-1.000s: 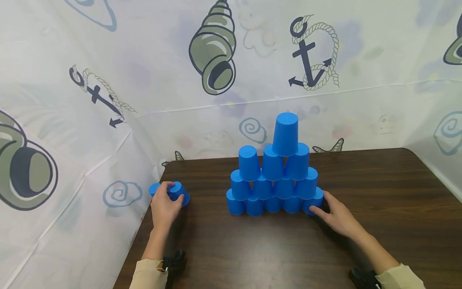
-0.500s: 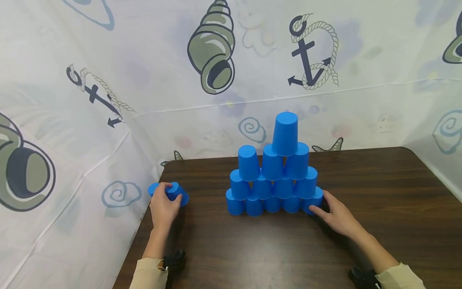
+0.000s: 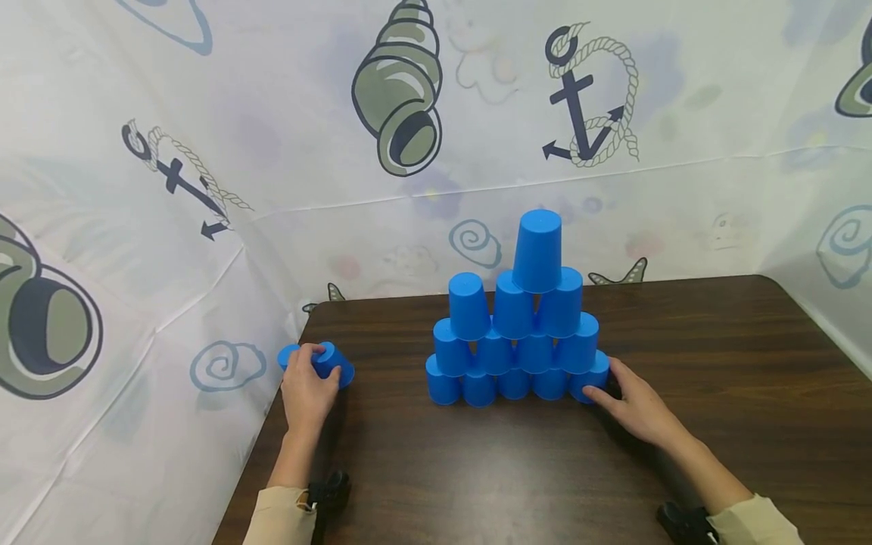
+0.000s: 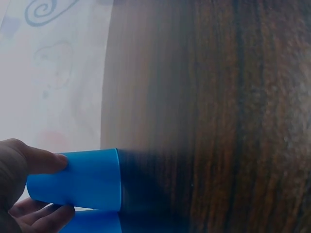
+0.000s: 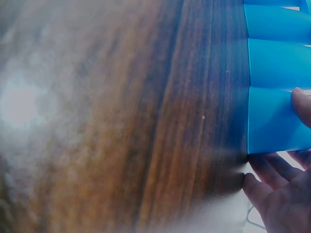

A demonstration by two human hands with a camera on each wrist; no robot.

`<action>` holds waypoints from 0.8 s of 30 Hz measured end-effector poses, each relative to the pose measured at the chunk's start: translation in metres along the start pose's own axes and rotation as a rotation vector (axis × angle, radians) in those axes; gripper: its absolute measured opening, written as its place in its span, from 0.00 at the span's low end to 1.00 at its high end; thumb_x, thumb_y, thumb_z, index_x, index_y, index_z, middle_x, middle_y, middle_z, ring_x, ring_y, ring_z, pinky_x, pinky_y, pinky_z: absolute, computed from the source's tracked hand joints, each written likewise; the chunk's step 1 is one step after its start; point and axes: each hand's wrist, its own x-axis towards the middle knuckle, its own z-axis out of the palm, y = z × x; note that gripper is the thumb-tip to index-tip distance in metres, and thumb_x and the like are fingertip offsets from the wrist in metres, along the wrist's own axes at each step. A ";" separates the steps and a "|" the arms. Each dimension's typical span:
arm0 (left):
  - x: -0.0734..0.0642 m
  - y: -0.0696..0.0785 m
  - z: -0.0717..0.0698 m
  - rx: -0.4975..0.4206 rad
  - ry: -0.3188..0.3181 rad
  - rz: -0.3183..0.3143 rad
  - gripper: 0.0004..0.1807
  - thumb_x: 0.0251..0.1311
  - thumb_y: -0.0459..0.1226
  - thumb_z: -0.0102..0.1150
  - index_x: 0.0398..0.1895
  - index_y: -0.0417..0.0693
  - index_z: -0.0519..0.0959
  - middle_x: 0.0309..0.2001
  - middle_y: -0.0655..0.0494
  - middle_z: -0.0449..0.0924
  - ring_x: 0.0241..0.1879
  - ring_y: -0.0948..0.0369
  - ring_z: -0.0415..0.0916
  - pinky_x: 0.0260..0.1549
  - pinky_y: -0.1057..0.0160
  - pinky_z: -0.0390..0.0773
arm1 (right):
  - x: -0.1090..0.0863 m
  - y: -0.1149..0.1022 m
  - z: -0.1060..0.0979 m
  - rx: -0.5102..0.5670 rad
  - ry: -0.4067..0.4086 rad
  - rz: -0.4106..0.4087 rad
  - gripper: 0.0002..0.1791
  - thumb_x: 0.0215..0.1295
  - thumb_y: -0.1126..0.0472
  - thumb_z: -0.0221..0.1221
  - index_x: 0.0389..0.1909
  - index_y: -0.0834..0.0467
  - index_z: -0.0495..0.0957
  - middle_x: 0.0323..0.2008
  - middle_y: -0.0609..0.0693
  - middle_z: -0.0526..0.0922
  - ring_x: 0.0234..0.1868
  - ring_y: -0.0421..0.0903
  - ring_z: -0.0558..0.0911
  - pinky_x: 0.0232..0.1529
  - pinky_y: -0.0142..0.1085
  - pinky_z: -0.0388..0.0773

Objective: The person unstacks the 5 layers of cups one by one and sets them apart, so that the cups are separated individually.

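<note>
At the table's left side my left hand (image 3: 308, 397) grips an upside-down blue plastic cup (image 3: 337, 362); in the left wrist view its thumb lies on one side, with fingers on the other. A second blue cup (image 3: 288, 354) stands right beside that one, partly hidden behind the hand. Upside-down blue cups form a four-row pyramid, with a single top cup (image 3: 538, 251) over the right part of the row below. My right hand (image 3: 640, 409) holds the bottom row's right end cup (image 5: 274, 121) between thumb and fingers.
Everything stands on a dark wood-grain table (image 3: 490, 477). A white cloth (image 3: 300, 98) printed with shells and anchors hangs behind and to the left. The left-hand cups are close to the table's left edge. Dark wrist-worn devices sit by both sleeves.
</note>
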 end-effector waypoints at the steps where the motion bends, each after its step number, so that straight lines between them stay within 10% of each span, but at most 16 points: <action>1: 0.000 0.000 0.000 0.002 0.006 0.008 0.28 0.48 0.33 0.76 0.54 0.42 0.74 0.54 0.37 0.75 0.55 0.36 0.73 0.53 0.30 0.68 | 0.000 0.000 0.000 0.000 -0.001 0.000 0.41 0.69 0.42 0.57 0.70 0.67 0.57 0.63 0.71 0.68 0.61 0.71 0.70 0.55 0.67 0.68; 16: 0.001 0.017 -0.015 0.029 0.090 0.148 0.25 0.44 0.31 0.77 0.48 0.43 0.79 0.52 0.40 0.73 0.49 0.36 0.76 0.47 0.33 0.75 | -0.001 -0.001 0.000 0.000 0.005 -0.006 0.41 0.69 0.42 0.57 0.70 0.67 0.57 0.63 0.71 0.68 0.61 0.71 0.70 0.54 0.67 0.69; 24: 0.012 0.064 -0.033 -0.109 0.129 0.347 0.21 0.51 0.31 0.72 0.49 0.43 0.80 0.54 0.43 0.73 0.50 0.44 0.75 0.39 0.45 0.82 | 0.000 0.000 0.000 -0.003 0.004 -0.008 0.41 0.69 0.43 0.57 0.70 0.67 0.57 0.63 0.71 0.68 0.61 0.72 0.69 0.55 0.68 0.68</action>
